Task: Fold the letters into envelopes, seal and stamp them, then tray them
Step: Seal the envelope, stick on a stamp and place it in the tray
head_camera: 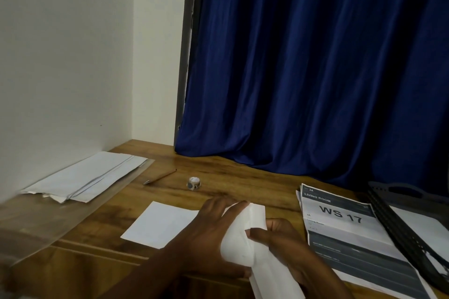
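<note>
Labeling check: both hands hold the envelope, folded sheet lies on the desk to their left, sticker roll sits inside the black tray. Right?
One error: the sticker roll is not in the black tray; the head view shows it on the bare desk, near the pencil. Both hands, left and right, do hold the envelope, with the folded sheet to their left.

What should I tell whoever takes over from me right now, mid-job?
Left hand and right hand both hold a white envelope above the desk, apparently working a letter in. A folded sheet lies flat to their left. The envelope stack sits far left by the wall, with a pen and the sticker roll beyond. The black tray is at right, beside the printed sheets. Left: finish inserting, seal, stamp, tray. What is already trayed cannot be told.
</note>
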The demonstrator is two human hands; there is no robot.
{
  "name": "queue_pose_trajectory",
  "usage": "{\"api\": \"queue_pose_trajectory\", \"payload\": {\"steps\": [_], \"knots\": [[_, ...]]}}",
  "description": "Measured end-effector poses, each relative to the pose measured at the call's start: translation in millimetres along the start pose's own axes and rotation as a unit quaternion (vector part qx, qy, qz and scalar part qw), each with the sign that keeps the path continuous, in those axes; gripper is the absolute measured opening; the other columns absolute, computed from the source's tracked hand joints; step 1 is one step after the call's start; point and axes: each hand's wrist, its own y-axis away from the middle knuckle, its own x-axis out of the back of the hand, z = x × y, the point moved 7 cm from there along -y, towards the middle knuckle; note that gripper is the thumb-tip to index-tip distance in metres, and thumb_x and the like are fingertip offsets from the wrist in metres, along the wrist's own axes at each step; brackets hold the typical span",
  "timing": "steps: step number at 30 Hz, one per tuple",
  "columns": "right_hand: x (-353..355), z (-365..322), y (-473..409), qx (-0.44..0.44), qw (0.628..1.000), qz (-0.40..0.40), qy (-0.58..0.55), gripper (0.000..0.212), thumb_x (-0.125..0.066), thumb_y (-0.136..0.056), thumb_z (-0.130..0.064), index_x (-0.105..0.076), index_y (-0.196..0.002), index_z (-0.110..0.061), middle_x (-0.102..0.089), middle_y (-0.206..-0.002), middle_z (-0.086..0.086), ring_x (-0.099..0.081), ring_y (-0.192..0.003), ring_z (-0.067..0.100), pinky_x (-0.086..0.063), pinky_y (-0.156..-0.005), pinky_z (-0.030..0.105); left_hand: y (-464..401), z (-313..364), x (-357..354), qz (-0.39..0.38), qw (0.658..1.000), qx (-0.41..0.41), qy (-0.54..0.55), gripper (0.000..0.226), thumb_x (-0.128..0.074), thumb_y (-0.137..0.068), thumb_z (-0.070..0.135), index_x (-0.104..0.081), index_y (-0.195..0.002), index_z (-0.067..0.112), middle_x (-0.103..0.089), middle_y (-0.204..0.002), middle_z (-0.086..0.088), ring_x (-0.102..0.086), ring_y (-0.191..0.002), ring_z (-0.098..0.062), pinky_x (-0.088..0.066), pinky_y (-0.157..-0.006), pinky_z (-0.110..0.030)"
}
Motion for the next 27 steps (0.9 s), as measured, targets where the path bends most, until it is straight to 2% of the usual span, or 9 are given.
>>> {"api": "queue_pose_trajectory", "payload": {"steps": [3,8,12,14,17,19,20,23,27], "knots": [[-1,3,-1,-0.002,1.0,-0.006,0.004,0.023,-0.085,-0.08,-0.026,-0.08,-0.096,-0.009,-0.08,-0.089,0.007,-0.075,-0.087,0.027,-0.061,-0.073,0.034,1,3,1,0.005,1.0,-0.005,-0.006,0.121,-0.077,-0.067,0.077,0.002,-0.155,0.053,-0.003,-0.161,0.023,-0.007,-0.148,-0.004,-0.022,-0.123,-0.04],[-1,5,-4,-0.005,1.0,0.001,0.017,0.043,-0.088,-0.076,-0.032,-0.073,-0.111,-0.013,-0.078,-0.102,0.008,-0.072,-0.099,0.029,-0.059,-0.093,0.049,3,5,2,0.026,0.999,-0.033,-0.016,0.119,-0.076,-0.069,0.077,0.0,-0.157,0.051,-0.005,-0.161,0.027,-0.006,-0.145,0.005,-0.015,-0.122,-0.031],[-3,1,-2,0.006,1.0,0.024,0.002,0.028,-0.084,-0.081,-0.019,-0.065,-0.101,-0.017,-0.067,-0.092,-0.001,-0.064,-0.084,0.016,-0.055,-0.065,0.027,6,7,4,0.052,0.996,-0.064,-0.03,0.114,-0.072,-0.07,0.08,-0.007,-0.158,0.048,-0.013,-0.162,0.025,-0.009,-0.147,0.005,-0.01,-0.124,-0.028],[-6,3,-2,0.004,0.999,0.035,-0.006,0.035,-0.088,-0.075,-0.015,-0.06,-0.096,-0.021,-0.063,-0.093,-0.002,-0.06,-0.083,0.014,-0.051,-0.064,0.028,7,4,3,0.07,0.994,-0.073,-0.032,0.11,-0.072,-0.072,0.079,-0.016,-0.159,0.042,-0.02,-0.161,0.022,-0.016,-0.148,0.001,-0.015,-0.126,-0.033],[-12,0,4,0.006,0.999,0.047,0.001,0.089,-0.103,-0.033,-0.04,-0.061,-0.107,-0.015,-0.063,-0.111,0.006,-0.061,-0.101,0.022,-0.055,-0.083,0.039,5,8,11,0.084,0.993,-0.071,-0.042,0.104,-0.071,-0.071,0.08,-0.02,-0.155,0.046,-0.026,-0.155,0.024,-0.02,-0.142,0.005,-0.016,-0.121,-0.023],[-10,3,3,0.007,0.998,0.06,0.006,0.126,-0.093,0.0,-0.062,-0.057,-0.112,-0.016,-0.062,-0.109,0.003,-0.059,-0.104,0.024,-0.055,-0.089,0.041,2,7,11,0.06,0.995,-0.066,-0.042,0.102,-0.07,-0.07,0.081,-0.017,-0.151,0.049,-0.028,-0.152,0.023,-0.023,-0.138,0.005,-0.015,-0.116,-0.018],[-11,3,3,0.012,0.998,0.054,0.012,0.116,-0.097,-0.01,-0.059,-0.059,-0.111,-0.016,-0.062,-0.103,-0.001,-0.06,-0.099,0.021,-0.056,-0.087,0.041,-2,2,8,0.047,0.996,-0.062,-0.04,0.103,-0.07,-0.07,0.081,-0.018,-0.152,0.048,-0.029,-0.153,0.022,-0.024,-0.138,0.004,-0.018,-0.117,-0.019],[-4,5,0,0.027,0.997,0.065,0.026,0.042,-0.096,-0.063,-0.026,-0.07,-0.095,-0.017,-0.07,-0.091,-0.003,-0.065,-0.087,0.016,-0.056,-0.073,0.032,-5,-14,-4,-0.002,0.999,-0.032,-0.019,0.105,-0.071,-0.07,0.08,-0.02,-0.155,0.042,-0.024,-0.159,0.018,-0.021,-0.143,0.001,-0.017,-0.124,-0.027],[9,6,5,0.083,0.994,0.063,0.038,0.016,-0.079,-0.086,-0.034,-0.078,-0.097,-0.023,-0.078,-0.094,-0.008,-0.072,-0.087,0.01,-0.055,-0.074,0.023,2,-13,12,0.064,0.998,-0.019,-0.008,0.096,-0.061,-0.07,0.088,-0.007,-0.146,0.063,-0.021,-0.154,0.031,-0.019,-0.14,0.008,-0.016,-0.121,-0.023]]}}
